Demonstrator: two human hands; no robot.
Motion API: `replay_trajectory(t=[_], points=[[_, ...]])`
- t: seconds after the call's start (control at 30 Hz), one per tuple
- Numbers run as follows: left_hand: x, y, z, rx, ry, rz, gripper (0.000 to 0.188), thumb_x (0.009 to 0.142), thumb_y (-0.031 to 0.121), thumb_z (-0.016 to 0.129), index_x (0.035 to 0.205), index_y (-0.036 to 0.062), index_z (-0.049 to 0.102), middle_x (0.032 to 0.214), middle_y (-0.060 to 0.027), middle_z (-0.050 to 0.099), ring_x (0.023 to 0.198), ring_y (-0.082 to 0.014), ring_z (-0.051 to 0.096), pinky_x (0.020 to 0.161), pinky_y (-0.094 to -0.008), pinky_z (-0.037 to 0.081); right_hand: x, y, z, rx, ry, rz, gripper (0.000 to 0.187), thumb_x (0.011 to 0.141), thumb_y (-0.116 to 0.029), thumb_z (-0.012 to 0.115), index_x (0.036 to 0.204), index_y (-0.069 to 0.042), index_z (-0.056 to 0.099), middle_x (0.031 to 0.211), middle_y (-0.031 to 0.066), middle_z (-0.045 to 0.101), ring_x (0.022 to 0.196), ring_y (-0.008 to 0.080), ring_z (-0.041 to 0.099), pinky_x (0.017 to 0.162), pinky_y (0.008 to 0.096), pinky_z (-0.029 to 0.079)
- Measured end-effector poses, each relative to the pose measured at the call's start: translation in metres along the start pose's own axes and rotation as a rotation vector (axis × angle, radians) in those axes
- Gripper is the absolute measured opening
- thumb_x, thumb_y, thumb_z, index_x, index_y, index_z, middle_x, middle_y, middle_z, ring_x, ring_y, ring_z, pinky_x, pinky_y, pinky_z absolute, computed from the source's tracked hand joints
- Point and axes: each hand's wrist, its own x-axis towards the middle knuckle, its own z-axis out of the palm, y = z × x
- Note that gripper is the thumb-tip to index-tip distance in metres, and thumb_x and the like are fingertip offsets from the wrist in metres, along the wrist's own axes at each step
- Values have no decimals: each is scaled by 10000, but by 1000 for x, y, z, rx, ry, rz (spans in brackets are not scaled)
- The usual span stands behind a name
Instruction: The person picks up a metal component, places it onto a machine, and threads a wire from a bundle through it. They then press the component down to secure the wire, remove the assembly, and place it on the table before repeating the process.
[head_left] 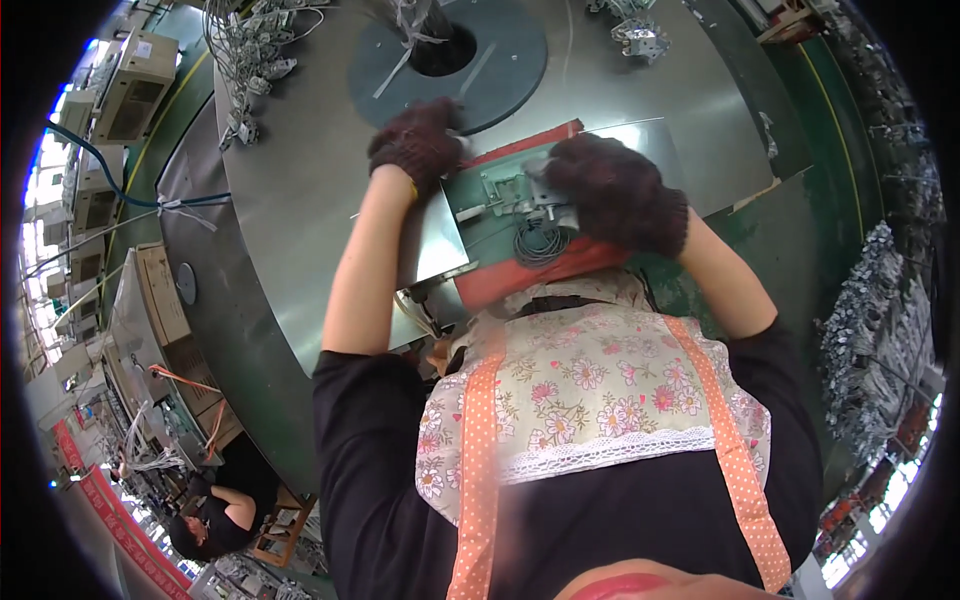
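Note:
My left hand [418, 145], in a dark knitted glove, is curled beside the far left corner of a green work area edged in red; a small pale bit shows at its fingertips, but I cannot make out what it is. My right hand [620, 195], gloved alike and slightly blurred, closes around the right side of a silvery metal part [545, 205]. Close to that part lies a coil of thin grey cable [541, 245]. A pale, frame-like metal piece [503, 188] sits between the hands. The palms and most fingertips are hidden.
A round dark disc with a post [500, 85] stands on the shiny metal table [290, 250]. Cabled metal parts [262, 75] heap at the far left, more parts [640, 40] lie far right. Bundled parts [870, 340] stand at right. Another person [215, 515] is at lower left.

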Motion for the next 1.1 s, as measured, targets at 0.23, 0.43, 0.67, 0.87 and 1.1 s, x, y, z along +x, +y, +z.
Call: replay_trajectory(t=[0.23, 0.43, 0.67, 0.87, 1.1], points=[[-16, -59, -5, 373, 237, -47, 373, 852, 315, 678, 1210, 217, 648, 1144, -171, 654, 1080, -425, 643, 915, -518, 519, 39, 1, 38, -185, -590, 25, 208, 789, -109, 652, 996, -96, 665, 918, 107, 663, 945, 288, 655, 780, 415, 544], [-23, -42, 4, 280, 151, 45, 363, 855, 372, 711, 1184, 219, 686, 1176, -151, 670, 1068, -390, 659, 931, -494, 518, 42, -21, 43, -377, -440, 16, 200, 821, -161, 617, 1005, -105, 674, 936, 117, 634, 894, 310, 634, 716, 409, 507], [-49, -11, 8, 188, 531, 430, 271, 892, 247, 703, 1125, 109, 708, 1081, -149, 700, 1045, -348, 662, 997, -455, 487, 11, -20, 65, -221, -362, 285, 326, 824, -149, 630, 1132, -45, 643, 998, 200, 612, 944, 358, 607, 794, 462, 494], [-73, 26, 51, 363, 246, 565, 312, 867, 309, 652, 1068, 77, 707, 1093, -158, 713, 1118, -319, 647, 1063, -487, 454, 6, -33, 71, -94, -219, 337, 518, 769, -152, 680, 1246, -3, 546, 1012, 236, 617, 943, 399, 595, 821, 503, 478], [-76, 54, 71, 423, 157, 417, 348, 828, 223, 599, 1085, 10, 695, 1114, -190, 709, 1131, -332, 648, 1097, -466, 406, -3, 0, 54, 206, -160, 213, 428, 763, -147, 678, 1144, 29, 593, 1067, 223, 628, 996, 413, 597, 891, 466, 494]])
